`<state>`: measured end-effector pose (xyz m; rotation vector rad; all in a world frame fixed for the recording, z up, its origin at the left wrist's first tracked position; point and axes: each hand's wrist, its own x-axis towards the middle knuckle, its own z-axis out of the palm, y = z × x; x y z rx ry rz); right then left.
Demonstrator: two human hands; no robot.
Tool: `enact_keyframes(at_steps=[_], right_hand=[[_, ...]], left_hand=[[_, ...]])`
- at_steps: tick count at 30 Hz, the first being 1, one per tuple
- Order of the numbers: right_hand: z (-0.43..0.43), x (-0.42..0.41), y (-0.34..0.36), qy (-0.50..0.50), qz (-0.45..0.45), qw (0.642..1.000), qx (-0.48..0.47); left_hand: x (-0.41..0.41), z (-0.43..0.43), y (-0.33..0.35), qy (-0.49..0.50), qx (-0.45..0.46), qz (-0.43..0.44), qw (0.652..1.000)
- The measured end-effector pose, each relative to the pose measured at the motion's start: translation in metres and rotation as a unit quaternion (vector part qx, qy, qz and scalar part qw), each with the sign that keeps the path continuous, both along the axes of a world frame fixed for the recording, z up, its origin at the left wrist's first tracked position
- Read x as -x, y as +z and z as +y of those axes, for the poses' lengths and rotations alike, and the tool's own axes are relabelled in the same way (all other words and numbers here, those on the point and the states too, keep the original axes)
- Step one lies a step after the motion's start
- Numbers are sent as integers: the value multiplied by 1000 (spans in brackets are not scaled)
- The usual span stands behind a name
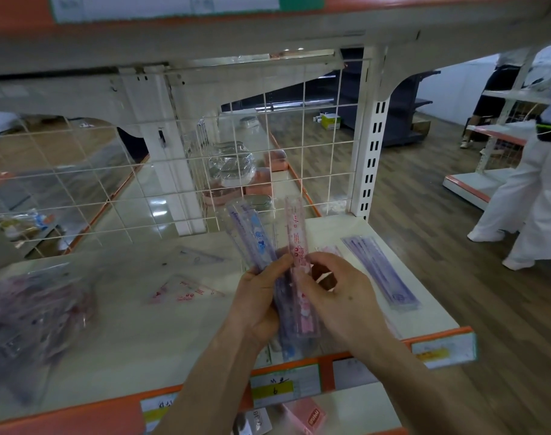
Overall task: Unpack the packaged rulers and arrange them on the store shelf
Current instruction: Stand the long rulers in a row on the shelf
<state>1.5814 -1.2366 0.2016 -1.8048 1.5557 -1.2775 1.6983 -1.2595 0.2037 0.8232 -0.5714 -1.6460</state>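
While left hand (258, 298) grips blue rulers (256, 235), right fingers (326, 260) pinching pink ruler (295, 227)

Head view — down onto shelf (393, 312)

Pink ruler (299, 268): translucent pink, red lettering, pale pink cartoon figures toward the lower end. Violet ruler (255, 237): translucent lilac with blue cartoon print. Stacked rulers (381, 271) at right: lilac with darker purple markings. Shelf (142, 340): cream-white deck, orange front strip. Price label (285, 386): white with a yellow band (black handwriting on it). Set square (186, 291): clear, red-pink print. Wire grid (304, 136): white squares. Floor (456, 293): brown wood-plank pattern. Bag (32, 312): clear, with blurred purple and pink contents.
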Motion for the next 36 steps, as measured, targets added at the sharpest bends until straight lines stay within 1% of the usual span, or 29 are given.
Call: enact_keyframes(at_steps=[2,3,4,6,7,12,15,17,20,24,26,30,32,34,35,36], right_hand=[[-4,1,5,-6,29,1000,-5],[-6,2,8,-4,23,1000,-20],[-7,3,12,5,-4,999,-42],[-8,5,21,42,-89,992,-82],[-9,6,23,56,-118,987,-90],[-11,14,27,58,-185,973,-126],[-16,32,34,38,-191,967,-162],[-18,51,41,20,-156,972,-177],[-20,78,44,-8,-35,980,-197],[-20,90,36,-14,70,974,-213],[-20,88,30,-17,100,973,-207],[-23,84,23,-21,126,976,-179],[-24,84,22,-22,170,969,-180],[-22,83,23,-33,261,948,-179],[-20,82,25,-50,303,937,-165],[-16,79,28,-61,313,938,-137]], left_hand=[[0,-1,1,2,-4,5,1000],[0,-1,1,-3,-5,11,1000],[0,-1,2,-14,-6,18,1000],[0,1,3,-34,-10,30,999],[-1,1,3,-36,-11,32,999],[0,0,2,-17,-11,22,1000],[-1,-2,1,-10,-18,29,999],[-2,-3,-1,-4,-19,25,999],[-3,-5,-2,8,-25,9,1000],[-2,-8,-3,5,-39,-5,999],[-2,-8,-4,-2,-41,-15,999],[-3,-10,-7,-1,-38,-29,999],[-3,-9,-7,3,-38,-25,999],[-3,-7,-6,4,-34,-20,999],[-3,-7,-5,5,-31,-15,999],[-3,-6,-5,7,-29,-12,999]])
